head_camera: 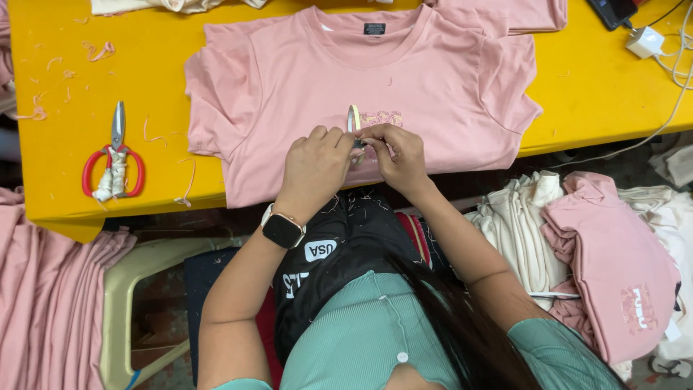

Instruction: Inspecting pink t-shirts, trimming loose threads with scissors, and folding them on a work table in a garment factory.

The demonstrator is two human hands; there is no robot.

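A pink T-shirt [361,87] lies flat, front up, on the yellow table [108,188], with a small printed patch on its chest. My left hand [316,165] pinches the fabric just left of the patch. My right hand [398,155] grips a small thread snipper [353,119] whose blades point up over the patch. The two hands touch each other at the fingertips. A dark smartwatch [282,230] sits on my left wrist.
Red-handled scissors [113,160] with wrapped grips lie at the table's left, among pink thread scraps. A white charger [644,41] and cable sit at the far right. Folded pink and cream shirts [599,245] are stacked to my right, more pink fabric [43,289] to my left.
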